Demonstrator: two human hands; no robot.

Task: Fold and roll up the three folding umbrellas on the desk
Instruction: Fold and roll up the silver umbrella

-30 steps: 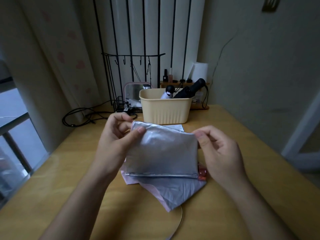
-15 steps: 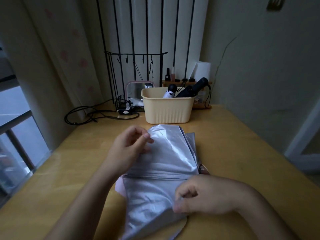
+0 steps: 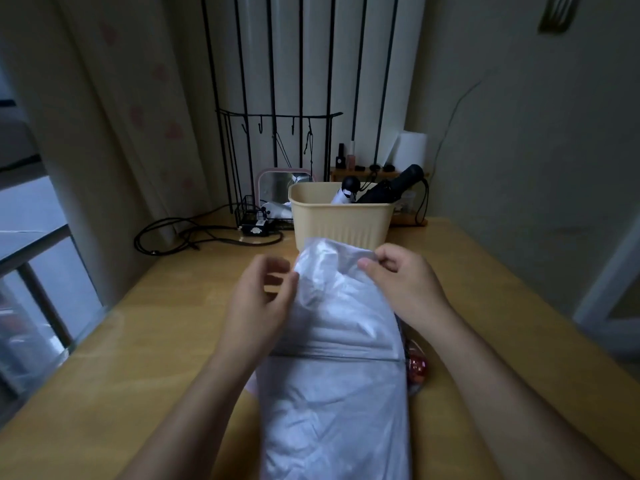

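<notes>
In the head view, the silver umbrella (image 3: 332, 393) is seen lying along the middle of the desk (image 3: 156, 334). Its cloth runs from the near edge almost to the cream basket (image 3: 341, 225) at the far side, and a straight rib line crosses it about halfway along. A reddish handle (image 3: 417, 367) shows just beside its right edge, partly covered by the cloth.

A fold at the far right of the canopy is pinched between thumb and forefinger of the right hand (image 3: 405, 285). The left hand (image 3: 258, 306) is placed at the far left edge of the cloth with its fingers curled. It is blurred, so whether any cloth is caught there cannot be told.

In the basket a black umbrella (image 3: 391, 188) and a white umbrella (image 3: 343, 195) are propped. Both look rolled already, so the silver one is judged to be the last of the three.

The canopy is judged light, limp and slippery, and a loose pinch is likely to be lost. The ribs beneath are thin, stiff and easily bent. Hold is best taken on the panel edges close to the rib tips, so that each pleat can be drawn flat. For rolling, the shaft near the handle should be gripped.
</notes>
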